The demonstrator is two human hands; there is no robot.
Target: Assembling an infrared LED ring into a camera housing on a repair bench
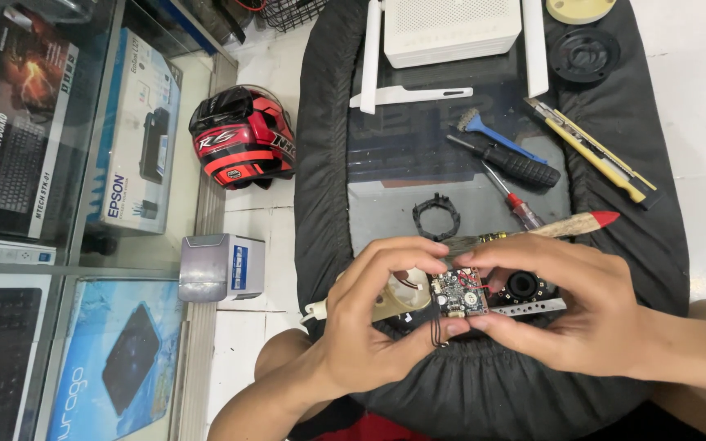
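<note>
Both hands meet low in the head view over a dark cloth-covered work surface (484, 384). Between the fingertips sits a small square circuit board (458, 293) with tiny parts on it and thin dark wires hanging from its lower left corner. My left hand (365, 322) pinches its left side with thumb and forefinger. My right hand (569, 306) grips its right side. Under the hands lie a cream plastic shell (398, 296) and a black round lens part (523, 286) with a metal bracket. A wooden-handled brush with a red tip (569, 225) lies just beyond the fingers.
Further back lie a black ring (435, 216), two screwdrivers (510, 163), a blue brush (492, 131), a yellow utility knife (598, 155), a white router (451, 31) and a black disc (584, 55). A red helmet (243, 137) and grey box (221, 267) sit on the floor beside a glass showcase (67, 204).
</note>
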